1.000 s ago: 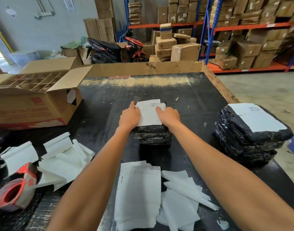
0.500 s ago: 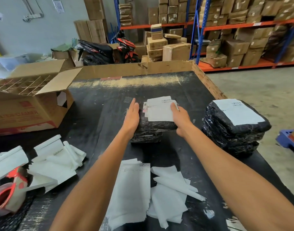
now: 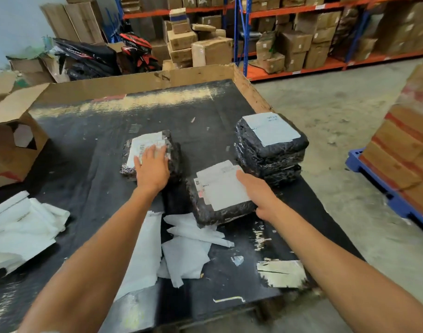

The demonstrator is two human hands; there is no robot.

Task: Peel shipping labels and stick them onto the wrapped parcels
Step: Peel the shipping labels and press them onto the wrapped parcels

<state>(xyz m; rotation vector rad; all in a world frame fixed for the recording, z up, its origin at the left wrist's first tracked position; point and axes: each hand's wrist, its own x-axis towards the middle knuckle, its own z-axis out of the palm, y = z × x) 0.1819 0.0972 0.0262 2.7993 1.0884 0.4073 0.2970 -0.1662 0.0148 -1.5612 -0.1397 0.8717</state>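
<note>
A warehouse packing area. Behind a black worktable (image 3: 157,111), tall blue-and-orange shelving (image 3: 244,37) holds stacked cardboard boxes (image 3: 299,46). More boxes (image 3: 402,150) sit on a blue pallet (image 3: 383,188) right of the table, on bare concrete floor (image 3: 325,102).

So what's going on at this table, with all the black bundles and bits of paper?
A person is labelling wrapped parcels. The left hand lies flat on the label of a small black parcel; the right hand rests on a labelled parcel nearer the table's right edge. Behind that stands a stack of parcels, the top one labelled. Loose white paper sheets lie on the black table in front.
</note>
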